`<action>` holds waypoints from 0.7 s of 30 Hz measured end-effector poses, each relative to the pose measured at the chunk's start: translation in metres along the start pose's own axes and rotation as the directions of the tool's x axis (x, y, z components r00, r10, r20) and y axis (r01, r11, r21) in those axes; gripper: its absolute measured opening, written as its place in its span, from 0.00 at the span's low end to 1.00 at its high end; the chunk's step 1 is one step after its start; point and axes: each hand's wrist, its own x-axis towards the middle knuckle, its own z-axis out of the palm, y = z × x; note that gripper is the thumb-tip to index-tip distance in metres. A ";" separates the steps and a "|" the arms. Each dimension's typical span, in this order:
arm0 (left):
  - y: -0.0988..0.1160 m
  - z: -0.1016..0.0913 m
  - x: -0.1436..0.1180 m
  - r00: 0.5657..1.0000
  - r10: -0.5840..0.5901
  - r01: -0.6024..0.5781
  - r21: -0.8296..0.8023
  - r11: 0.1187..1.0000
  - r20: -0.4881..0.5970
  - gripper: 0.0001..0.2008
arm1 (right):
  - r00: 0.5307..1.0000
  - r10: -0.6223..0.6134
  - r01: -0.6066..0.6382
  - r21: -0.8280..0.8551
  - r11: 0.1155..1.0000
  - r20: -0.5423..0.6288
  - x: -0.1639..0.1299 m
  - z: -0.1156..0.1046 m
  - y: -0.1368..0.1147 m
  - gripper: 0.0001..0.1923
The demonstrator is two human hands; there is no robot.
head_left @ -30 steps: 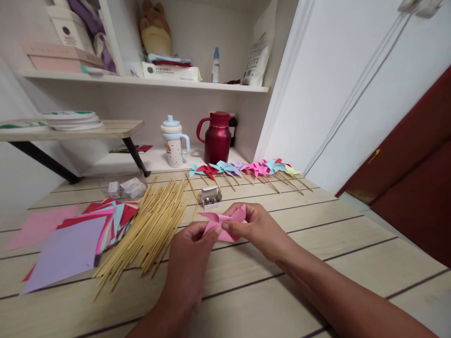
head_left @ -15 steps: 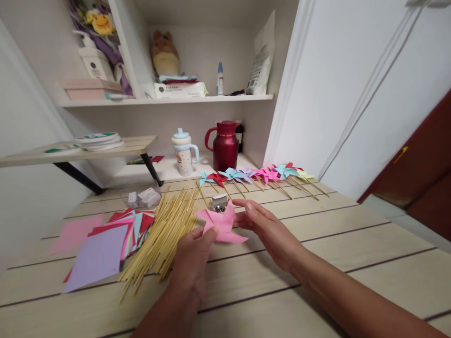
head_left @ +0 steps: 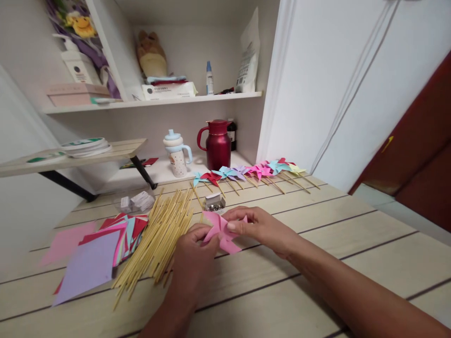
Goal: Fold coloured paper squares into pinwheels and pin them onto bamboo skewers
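Note:
Both hands hold a pink paper pinwheel point(head_left: 225, 237) above the table, its corners folded in toward the centre. My left hand point(head_left: 197, 253) pinches it from the left, with the thumb near the middle. From the right, my right hand point(head_left: 259, 227) grips it between thumb and fingers; the thumb presses close to the centre. Just behind the pinwheel stands a small open box point(head_left: 214, 202) of shiny metal pins. Left of my left hand lies a loose pile of thin wooden sticks point(head_left: 160, 237).
Coloured paper squares point(head_left: 88, 263) lie at the left. Finished pinwheels on sticks point(head_left: 259, 171) line the table's back edge. Behind are a red jug point(head_left: 218, 145) and a speckled cup point(head_left: 178, 159). A raised wooden stand point(head_left: 130, 148) occupies the left, near clear plastic boxes point(head_left: 139, 202).
My right hand has closed onto the pinwheel, and another corner is now folded toward its centre. The pinwheel has turned a little. The whole view has shifted slightly.

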 end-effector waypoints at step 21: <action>0.002 0.001 -0.002 0.999 -0.021 0.017 0.084 0.996 0.048 0.08 | 0.999 -0.030 0.027 -0.122 0.992 -0.030 0.004 0.000 0.011 0.04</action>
